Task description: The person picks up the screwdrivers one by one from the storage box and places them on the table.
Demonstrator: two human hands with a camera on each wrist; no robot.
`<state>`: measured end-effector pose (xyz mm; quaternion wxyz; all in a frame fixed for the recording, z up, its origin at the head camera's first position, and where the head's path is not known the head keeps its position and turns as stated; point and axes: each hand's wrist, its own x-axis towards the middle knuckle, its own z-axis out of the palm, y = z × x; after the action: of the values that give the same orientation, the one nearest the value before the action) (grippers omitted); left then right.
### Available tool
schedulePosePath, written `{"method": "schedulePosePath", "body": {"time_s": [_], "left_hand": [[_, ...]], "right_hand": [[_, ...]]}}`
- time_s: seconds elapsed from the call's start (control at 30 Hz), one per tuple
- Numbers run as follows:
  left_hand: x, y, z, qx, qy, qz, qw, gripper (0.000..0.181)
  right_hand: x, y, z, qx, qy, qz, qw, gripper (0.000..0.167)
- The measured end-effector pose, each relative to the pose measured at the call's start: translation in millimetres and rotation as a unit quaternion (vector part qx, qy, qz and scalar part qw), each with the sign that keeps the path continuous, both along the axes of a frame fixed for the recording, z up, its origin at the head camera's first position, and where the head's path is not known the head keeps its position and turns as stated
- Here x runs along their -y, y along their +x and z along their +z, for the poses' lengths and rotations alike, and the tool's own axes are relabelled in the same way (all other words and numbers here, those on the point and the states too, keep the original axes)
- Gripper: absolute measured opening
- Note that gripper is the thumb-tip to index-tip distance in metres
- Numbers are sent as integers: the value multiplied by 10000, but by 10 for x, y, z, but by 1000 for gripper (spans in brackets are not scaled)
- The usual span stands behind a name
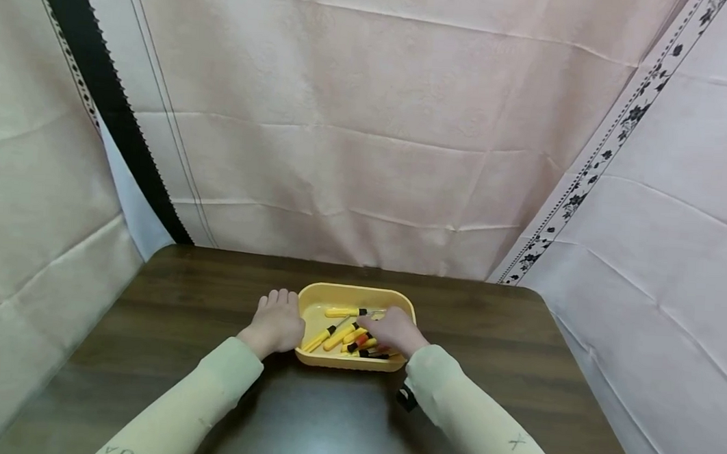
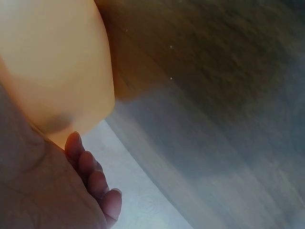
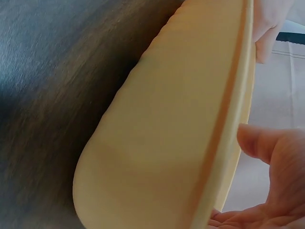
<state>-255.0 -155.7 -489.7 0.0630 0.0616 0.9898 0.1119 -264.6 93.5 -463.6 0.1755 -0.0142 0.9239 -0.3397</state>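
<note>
A yellow plastic tray (image 1: 350, 364) holds several screwdrivers (image 1: 316, 339) with yellow handles, black collars and thin metal shafts. Among them lies one with a red-orange handle (image 1: 359, 343). My left hand (image 1: 277, 324) rests against the tray's left end; in the left wrist view its fingers (image 2: 97, 183) extend past the tray's outer wall, and its thumb is hidden. Over the tray's right side, my right hand (image 1: 397, 330) reaches in among the screwdrivers. The right wrist view shows its thumb (image 3: 259, 142) apart from the other fingers, whose tips the rim partly hides.
The tray stands on a dark brown wooden table (image 1: 211, 301), near its far edge. Pale cloth (image 1: 343, 150) hangs behind the table and at both sides. A black object (image 1: 406, 398) sits under the right wrist.
</note>
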Motion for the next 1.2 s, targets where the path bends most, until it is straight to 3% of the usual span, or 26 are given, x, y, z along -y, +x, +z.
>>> {"method": "schedulePosePath", "body": {"time_s": [0.3, 0.57, 0.8, 0.93, 1.2], "left_hand": [[16, 17, -14, -78, -100, 49, 9999, 36], [3, 9, -15, -113, -27, 56, 9999, 34], [-47, 16, -8, -60, 8, 76, 10000, 35], [-56, 12, -25, -10, -27, 71, 10000, 35], [-52, -7, -18, -109, -72, 98, 9999, 32]], "right_hand": [[12, -72, -126, -190, 199, 87, 9996, 47], [75, -117, -207, -259, 496, -81, 9984, 40], [59, -118, -234, -469, 400, -86, 9981, 33], [61, -91, -230, -462, 351, -38, 9983, 24], [52, -52, -193, -341, 157, -92, 9993, 23]]}}
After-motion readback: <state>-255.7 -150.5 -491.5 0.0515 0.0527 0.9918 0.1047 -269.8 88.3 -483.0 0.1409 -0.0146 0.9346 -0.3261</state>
